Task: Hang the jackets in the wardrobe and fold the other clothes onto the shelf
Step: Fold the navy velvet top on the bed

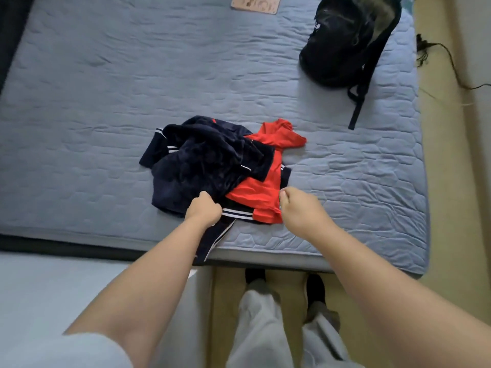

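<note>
A heap of clothes lies near the front edge of the bed (106, 88). On the left is a crumpled navy jacket (196, 160) with white stripes. A red garment (261, 187) with a navy-and-white striped hem lies partly under it on the right. My left hand (203, 208) grips the navy fabric at the heap's near edge, fingers curled into it. My right hand (300, 208) is at the red garment's right edge with fingers curled; whether it pinches the cloth is hidden. A navy striped piece hangs over the bed's edge below my left hand.
A black backpack (348, 41) lies at the bed's far right, its strap trailing toward me. A pinkish flat board (256, 4) sits at the far edge. A cable (446, 57) runs over the floor on the right. My legs and feet stand at the bed's front.
</note>
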`<move>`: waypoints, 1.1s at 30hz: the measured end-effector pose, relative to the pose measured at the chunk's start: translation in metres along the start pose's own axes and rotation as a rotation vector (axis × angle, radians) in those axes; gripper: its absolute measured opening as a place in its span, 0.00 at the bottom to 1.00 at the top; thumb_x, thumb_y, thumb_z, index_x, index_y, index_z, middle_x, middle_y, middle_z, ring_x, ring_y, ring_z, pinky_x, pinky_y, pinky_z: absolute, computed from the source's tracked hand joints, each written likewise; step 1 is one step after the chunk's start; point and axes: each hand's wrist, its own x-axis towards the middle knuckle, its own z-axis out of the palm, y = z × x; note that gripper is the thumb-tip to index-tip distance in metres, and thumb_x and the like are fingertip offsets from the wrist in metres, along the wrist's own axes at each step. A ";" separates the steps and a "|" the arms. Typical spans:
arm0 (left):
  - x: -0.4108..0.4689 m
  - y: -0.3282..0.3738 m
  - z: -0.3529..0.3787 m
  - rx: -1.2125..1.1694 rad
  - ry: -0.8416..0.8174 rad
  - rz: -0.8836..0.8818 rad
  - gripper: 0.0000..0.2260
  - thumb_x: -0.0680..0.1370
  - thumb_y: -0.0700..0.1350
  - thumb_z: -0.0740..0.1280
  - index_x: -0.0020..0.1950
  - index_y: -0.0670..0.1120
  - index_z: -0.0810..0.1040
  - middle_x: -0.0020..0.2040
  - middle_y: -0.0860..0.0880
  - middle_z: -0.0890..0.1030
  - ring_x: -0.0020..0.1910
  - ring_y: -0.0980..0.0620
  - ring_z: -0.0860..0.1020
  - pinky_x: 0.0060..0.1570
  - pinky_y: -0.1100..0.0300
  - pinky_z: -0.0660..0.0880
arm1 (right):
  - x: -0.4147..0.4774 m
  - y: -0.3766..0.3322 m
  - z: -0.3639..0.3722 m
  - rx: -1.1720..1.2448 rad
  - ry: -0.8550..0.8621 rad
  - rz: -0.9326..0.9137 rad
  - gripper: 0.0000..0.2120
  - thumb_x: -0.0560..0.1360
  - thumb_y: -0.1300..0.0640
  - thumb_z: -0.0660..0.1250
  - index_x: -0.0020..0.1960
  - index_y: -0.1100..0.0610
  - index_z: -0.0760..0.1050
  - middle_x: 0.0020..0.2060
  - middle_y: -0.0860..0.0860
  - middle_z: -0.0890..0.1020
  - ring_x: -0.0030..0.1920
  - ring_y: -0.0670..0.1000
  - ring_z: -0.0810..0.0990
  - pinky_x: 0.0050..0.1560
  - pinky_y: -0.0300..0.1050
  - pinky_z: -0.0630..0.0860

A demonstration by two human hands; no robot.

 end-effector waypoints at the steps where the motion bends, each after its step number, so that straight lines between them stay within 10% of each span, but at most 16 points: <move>1: 0.022 -0.004 0.002 -0.061 -0.005 -0.062 0.18 0.77 0.44 0.62 0.66 0.43 0.69 0.64 0.41 0.78 0.59 0.40 0.79 0.53 0.54 0.74 | 0.013 -0.004 0.009 -0.006 -0.011 0.002 0.17 0.86 0.52 0.50 0.54 0.60 0.74 0.51 0.61 0.82 0.54 0.63 0.78 0.52 0.52 0.72; 7: 0.119 -0.043 0.025 -0.353 0.089 -0.491 0.28 0.75 0.42 0.70 0.71 0.41 0.62 0.73 0.38 0.64 0.63 0.37 0.74 0.55 0.46 0.80 | 0.075 -0.015 0.061 -0.010 -0.076 0.042 0.16 0.85 0.51 0.51 0.61 0.57 0.74 0.55 0.59 0.82 0.58 0.62 0.77 0.57 0.53 0.73; 12: 0.174 -0.067 0.026 -0.076 0.259 -0.220 0.47 0.74 0.51 0.75 0.82 0.50 0.46 0.82 0.45 0.40 0.65 0.39 0.76 0.47 0.52 0.70 | 0.104 -0.009 0.094 -0.036 -0.147 0.086 0.16 0.85 0.50 0.52 0.63 0.57 0.74 0.58 0.58 0.81 0.60 0.62 0.76 0.59 0.54 0.73; 15: 0.197 -0.071 0.023 -0.079 0.184 -0.182 0.54 0.72 0.57 0.76 0.82 0.51 0.38 0.82 0.45 0.53 0.69 0.40 0.73 0.57 0.49 0.73 | 0.113 -0.009 0.108 -0.055 -0.171 0.106 0.16 0.85 0.50 0.52 0.63 0.57 0.73 0.58 0.58 0.81 0.60 0.62 0.77 0.61 0.56 0.73; 19: 0.204 -0.070 0.027 -0.052 0.145 -0.151 0.33 0.77 0.53 0.70 0.78 0.46 0.62 0.70 0.43 0.75 0.67 0.39 0.74 0.57 0.49 0.72 | 0.118 -0.012 0.116 -0.070 -0.196 0.101 0.16 0.84 0.49 0.52 0.62 0.56 0.73 0.56 0.56 0.82 0.58 0.60 0.78 0.60 0.57 0.74; 22: 0.179 -0.061 0.026 -0.089 0.140 -0.037 0.08 0.77 0.53 0.66 0.52 0.50 0.78 0.49 0.48 0.80 0.56 0.39 0.78 0.46 0.53 0.70 | 0.112 -0.016 0.112 -0.074 -0.220 0.097 0.16 0.84 0.49 0.53 0.63 0.56 0.73 0.56 0.56 0.82 0.58 0.60 0.77 0.60 0.56 0.74; 27: 0.099 -0.038 0.010 -0.241 0.222 0.221 0.16 0.73 0.57 0.72 0.57 0.51 0.79 0.59 0.52 0.76 0.61 0.48 0.74 0.59 0.51 0.72 | 0.086 -0.026 0.082 -0.076 -0.226 0.108 0.17 0.83 0.49 0.56 0.66 0.56 0.72 0.60 0.58 0.81 0.60 0.61 0.77 0.61 0.54 0.75; 33: -0.020 0.018 -0.056 -0.634 0.155 0.490 0.07 0.72 0.48 0.72 0.47 0.55 0.76 0.45 0.60 0.84 0.45 0.61 0.82 0.50 0.57 0.78 | 0.034 -0.049 0.019 -0.076 -0.174 -0.004 0.23 0.77 0.50 0.66 0.70 0.54 0.68 0.60 0.56 0.81 0.62 0.60 0.78 0.57 0.49 0.74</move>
